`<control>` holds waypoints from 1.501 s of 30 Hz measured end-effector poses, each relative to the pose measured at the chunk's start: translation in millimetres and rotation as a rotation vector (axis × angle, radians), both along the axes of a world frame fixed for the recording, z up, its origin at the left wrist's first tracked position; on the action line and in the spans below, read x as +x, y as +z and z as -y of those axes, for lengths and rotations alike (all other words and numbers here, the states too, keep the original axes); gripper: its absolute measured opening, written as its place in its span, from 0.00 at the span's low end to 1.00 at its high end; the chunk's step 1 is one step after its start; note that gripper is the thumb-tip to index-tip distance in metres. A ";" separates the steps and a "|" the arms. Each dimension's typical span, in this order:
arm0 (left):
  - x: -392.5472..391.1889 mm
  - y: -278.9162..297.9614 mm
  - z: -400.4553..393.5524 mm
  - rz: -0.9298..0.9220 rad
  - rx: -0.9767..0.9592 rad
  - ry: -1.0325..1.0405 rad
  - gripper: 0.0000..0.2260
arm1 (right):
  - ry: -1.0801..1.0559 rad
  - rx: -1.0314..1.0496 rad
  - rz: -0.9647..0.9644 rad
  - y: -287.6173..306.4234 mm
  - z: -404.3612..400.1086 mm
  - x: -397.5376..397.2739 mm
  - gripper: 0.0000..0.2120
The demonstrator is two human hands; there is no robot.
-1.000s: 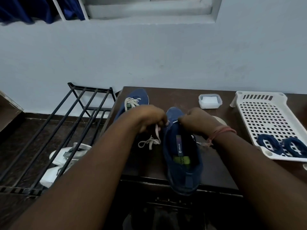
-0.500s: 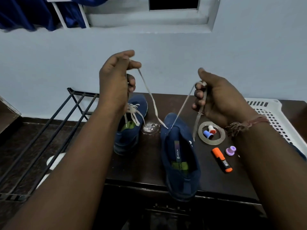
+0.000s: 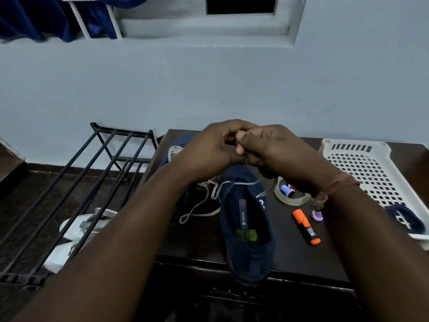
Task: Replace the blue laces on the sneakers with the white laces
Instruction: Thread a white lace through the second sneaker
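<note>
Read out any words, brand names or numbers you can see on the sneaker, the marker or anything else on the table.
Orange highlighter marker: black label with white block letters, too blurred to read.
Dark blue sneaker, grey tongue strip: small vertical brand word, too small to read.
Green insole sticker: print illegible.
White mark on the sneaker's side: perhaps a "2", partly hidden.
Nothing else carries readable text.

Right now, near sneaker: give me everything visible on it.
The near sneaker is dark navy, knit-looking fabric, upright on the dark table, toe away from the camera, heel overhanging the near edge. A strip label and green insole patch show inside. A white lace crosses its top eyelets, trailing left. Both hands work above the toe.
</note>
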State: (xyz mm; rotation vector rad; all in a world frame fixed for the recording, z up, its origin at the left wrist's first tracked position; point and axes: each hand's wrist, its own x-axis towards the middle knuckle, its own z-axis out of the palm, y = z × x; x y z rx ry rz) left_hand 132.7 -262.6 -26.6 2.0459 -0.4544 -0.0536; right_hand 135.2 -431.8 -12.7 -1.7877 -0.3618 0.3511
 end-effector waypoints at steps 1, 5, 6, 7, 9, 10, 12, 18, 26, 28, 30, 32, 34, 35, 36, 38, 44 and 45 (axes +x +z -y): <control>1.5 2.0 -0.3 0.017 -0.019 0.052 0.15 | -0.014 0.042 -0.026 0.1 3.0 2.8 0.16; 18.6 -12.6 -27.5 0.015 -0.102 0.450 0.04 | -0.127 -0.012 -0.058 -8.9 27.2 15.7 0.14; 22.3 -16.7 -35.7 0.007 -0.122 0.556 0.05 | -0.139 -0.124 -0.039 -13.7 33.7 17.3 0.12; 24.3 -19.8 -42.7 -0.008 -0.122 0.655 0.06 | -0.139 -0.258 -0.020 -18.2 38.9 17.8 0.10; 27.7 -25.1 -53.0 -0.049 -0.119 0.818 0.08 | -0.124 -0.453 -0.018 -28.4 45.2 18.8 0.09; 29.1 -27.4 -56.3 -0.058 -0.126 0.874 0.08 | -0.130 -0.484 -0.054 -33.5 46.3 19.4 0.09; 29.9 -30.8 -60.3 -0.053 -0.106 0.947 0.07 | -0.184 -0.493 -0.143 -40.5 44.4 19.0 0.11; 27.7 -30.2 -30.3 -0.059 0.331 0.642 0.27 | -0.235 -0.660 -0.106 -49.9 27.3 23.2 0.11; 19.0 -60.1 12.4 0.084 0.289 0.113 0.14 | -0.271 -0.018 -0.293 -56.0 0.9 19.7 0.11; 19.5 -61.7 13.3 0.105 0.310 0.171 0.11 | -0.327 -0.065 -0.264 -62.5 3.1 20.4 0.12; 17.5 -67.9 16.6 0.086 0.313 0.275 0.06 | -0.334 -0.383 -0.084 -69.7 6.6 20.8 0.13; 15.2 -76.2 20.9 0.043 0.291 0.379 0.04 | -0.280 -0.640 -0.004 -76.9 5.0 18.9 0.15; 14.2 -82.9 25.9 -0.026 0.237 0.429 0.05 | -0.207 -0.720 -0.034 -88.3 -0.4 18.1 0.13; 13.8 -85.4 28.3 -0.059 0.218 0.435 0.06 | -0.204 -0.743 -0.038 -94.8 -2.6 19.2 0.12; 13.5 -87.1 30.2 -0.087 0.217 0.435 0.06 | -0.230 -0.768 -0.027 -100.0 -2.7 21.0 0.11; 13.2 -92.1 31.1 -0.123 0.244 0.417 0.06 | -0.312 -0.754 -0.002 -105.6 1.8 28.2 0.09; 14.2 -105.4 39.1 -0.041 0.475 0.407 0.09 | -0.029 -1.022 0.028 -98.3 21.1 35.3 0.14; 13.4 -105.4 41.9 -0.035 0.487 0.411 0.09 | 0.040 -1.073 0.046 -96.6 23.1 36.4 0.16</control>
